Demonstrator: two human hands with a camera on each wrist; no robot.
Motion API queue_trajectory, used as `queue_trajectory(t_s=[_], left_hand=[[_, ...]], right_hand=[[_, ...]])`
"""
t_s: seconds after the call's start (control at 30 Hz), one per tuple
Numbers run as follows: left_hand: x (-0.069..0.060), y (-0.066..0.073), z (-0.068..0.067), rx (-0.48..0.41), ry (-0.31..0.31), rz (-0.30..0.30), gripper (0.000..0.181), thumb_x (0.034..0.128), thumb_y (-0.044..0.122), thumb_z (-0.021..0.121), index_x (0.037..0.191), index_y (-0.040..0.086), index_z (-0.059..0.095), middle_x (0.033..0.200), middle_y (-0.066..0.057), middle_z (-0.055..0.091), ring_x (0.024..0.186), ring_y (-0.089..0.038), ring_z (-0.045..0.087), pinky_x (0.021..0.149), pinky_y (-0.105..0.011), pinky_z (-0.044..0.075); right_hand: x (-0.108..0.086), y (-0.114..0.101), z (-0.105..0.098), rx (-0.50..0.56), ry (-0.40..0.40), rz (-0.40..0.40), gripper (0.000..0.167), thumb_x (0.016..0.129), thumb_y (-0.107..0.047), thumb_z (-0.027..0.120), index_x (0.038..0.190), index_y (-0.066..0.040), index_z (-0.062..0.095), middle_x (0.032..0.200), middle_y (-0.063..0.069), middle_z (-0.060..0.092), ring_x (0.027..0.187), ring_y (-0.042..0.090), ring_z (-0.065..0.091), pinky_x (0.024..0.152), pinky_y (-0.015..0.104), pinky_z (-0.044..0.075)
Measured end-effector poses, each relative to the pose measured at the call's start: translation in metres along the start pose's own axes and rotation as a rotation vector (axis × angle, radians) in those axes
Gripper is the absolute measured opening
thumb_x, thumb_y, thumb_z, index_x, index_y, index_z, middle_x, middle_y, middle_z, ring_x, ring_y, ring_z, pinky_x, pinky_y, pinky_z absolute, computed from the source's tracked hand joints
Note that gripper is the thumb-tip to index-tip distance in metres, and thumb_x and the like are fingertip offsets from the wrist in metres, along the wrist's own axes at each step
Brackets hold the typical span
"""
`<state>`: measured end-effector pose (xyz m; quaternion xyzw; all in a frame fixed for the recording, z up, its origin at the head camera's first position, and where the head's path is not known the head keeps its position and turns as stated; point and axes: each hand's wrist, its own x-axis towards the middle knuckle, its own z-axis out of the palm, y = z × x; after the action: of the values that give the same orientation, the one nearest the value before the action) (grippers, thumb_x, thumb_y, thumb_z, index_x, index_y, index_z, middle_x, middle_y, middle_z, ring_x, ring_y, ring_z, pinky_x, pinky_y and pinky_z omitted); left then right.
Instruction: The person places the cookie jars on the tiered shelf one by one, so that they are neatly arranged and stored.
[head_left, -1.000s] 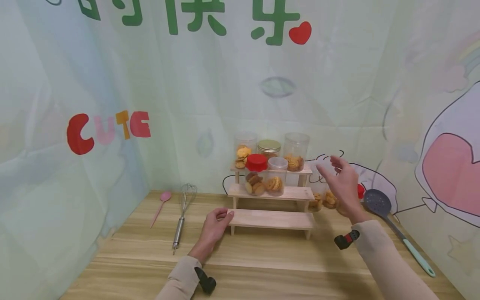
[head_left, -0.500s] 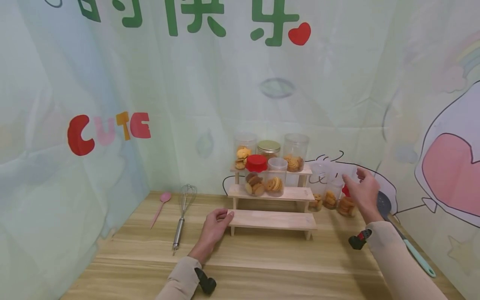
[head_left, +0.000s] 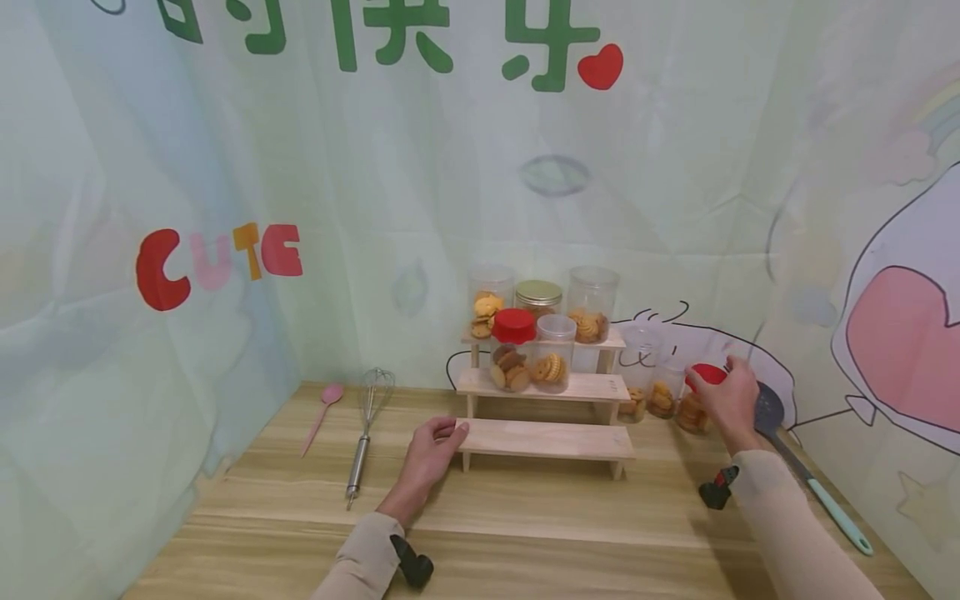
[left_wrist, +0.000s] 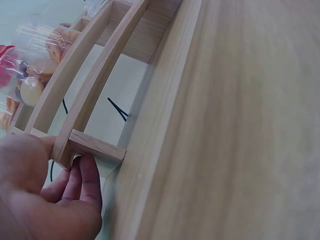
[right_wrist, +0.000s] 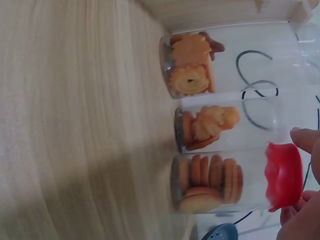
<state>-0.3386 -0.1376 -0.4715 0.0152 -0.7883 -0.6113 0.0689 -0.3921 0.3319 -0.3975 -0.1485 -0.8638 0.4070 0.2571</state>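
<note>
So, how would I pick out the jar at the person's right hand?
Find the stepped wooden stand on the table, then look past its right end to a row of three clear cookie jars. You want the jar farthest from the stand, with the right hand at its top. Unlike its two row-mates, it wears a bright red lid.

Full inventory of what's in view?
Shelves: 3, pale wood, stepped, mid-table
Upper jars: 3, clear, one gold-lidded, top shelf
Middle jars: 2, clear, one red-lidded, middle shelf
Table jars: 3, clear, one red-lidded, right of shelves
Cookies: uncounted, tan to brown, in jars
Spoon: 1, pink, table left
Whisk: 1, silver, beside spoon
Skimmer: 1, grey and mint, table right
Table: 1, light wood, underneath
Backdrop: 1, pale green, behind
Wrist cameras: 2, black, on wrists
Left hand: 1, beige sleeve, pinching lowest shelf
Right hand: 1, beige sleeve, at table jar's red lid
</note>
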Motion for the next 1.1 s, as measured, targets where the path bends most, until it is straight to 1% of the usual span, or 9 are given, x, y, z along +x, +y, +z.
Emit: queue_trajectory(t_s=[0.23, 0.5, 0.7, 0.93, 1.03, 1.1], left_hand=[[0.001, 0.000, 0.000, 0.005, 0.005, -0.002, 0.052, 0.1082, 0.033, 0.068, 0.143, -0.004, 0.062, 0.138, -0.024, 0.068, 0.128, -0.034, 0.066, 0.107, -0.048, 0.059], [0.002, -0.002, 0.000, 0.012, 0.005, 0.004, 0.053, 0.1083, 0.034, 0.068, 0.144, -0.004, 0.062, 0.139, -0.024, 0.068, 0.129, -0.035, 0.067, 0.108, -0.049, 0.058], [0.002, -0.002, 0.000, 0.014, 0.007, 0.009, 0.051, 0.1081, 0.033, 0.068, 0.143, -0.004, 0.063, 0.137, -0.023, 0.069, 0.127, -0.035, 0.067, 0.107, -0.049, 0.058], [0.000, 0.001, 0.000, 0.004, 0.006, 0.017, 0.051, 0.1080, 0.033, 0.068, 0.142, -0.005, 0.063, 0.137, -0.024, 0.069, 0.127, -0.035, 0.067, 0.106, -0.047, 0.059], [-0.001, 0.001, -0.001, 0.007, 0.007, 0.023, 0.052, 0.1080, 0.033, 0.068, 0.142, -0.005, 0.063, 0.136, -0.025, 0.069, 0.125, -0.035, 0.068, 0.103, -0.046, 0.060], [-0.001, 0.001, -0.001, 0.009, 0.009, 0.014, 0.051, 0.1079, 0.033, 0.068, 0.142, -0.004, 0.063, 0.136, -0.024, 0.069, 0.125, -0.034, 0.068, 0.103, -0.045, 0.060]], right_hand=[[-0.004, 0.010, 0.004, 0.004, -0.041, 0.053, 0.088, 0.101, -0.030, 0.074, 0.162, 0.013, 0.027, 0.156, 0.043, 0.041, 0.143, 0.058, 0.043, 0.117, 0.067, 0.048], [-0.006, 0.016, 0.009, -0.009, -0.016, 0.039, 0.085, 0.099, -0.027, 0.077, 0.158, 0.016, 0.034, 0.152, 0.044, 0.048, 0.139, 0.058, 0.049, 0.116, 0.067, 0.049], [-0.005, 0.016, 0.007, -0.007, -0.022, 0.061, 0.083, 0.099, -0.030, 0.076, 0.155, 0.018, 0.036, 0.150, 0.044, 0.050, 0.137, 0.058, 0.052, 0.116, 0.066, 0.050], [-0.004, 0.015, 0.006, 0.013, -0.059, 0.133, 0.085, 0.102, -0.030, 0.075, 0.160, 0.013, 0.031, 0.157, 0.042, 0.045, 0.143, 0.058, 0.048, 0.117, 0.066, 0.049], [-0.005, 0.012, 0.004, 0.022, -0.070, 0.145, 0.085, 0.103, -0.031, 0.074, 0.162, 0.011, 0.030, 0.159, 0.041, 0.043, 0.144, 0.058, 0.046, 0.117, 0.066, 0.049], [-0.005, 0.011, 0.003, 0.024, -0.069, 0.140, 0.084, 0.103, -0.032, 0.074, 0.162, 0.010, 0.031, 0.159, 0.040, 0.044, 0.144, 0.056, 0.047, 0.116, 0.066, 0.049]])
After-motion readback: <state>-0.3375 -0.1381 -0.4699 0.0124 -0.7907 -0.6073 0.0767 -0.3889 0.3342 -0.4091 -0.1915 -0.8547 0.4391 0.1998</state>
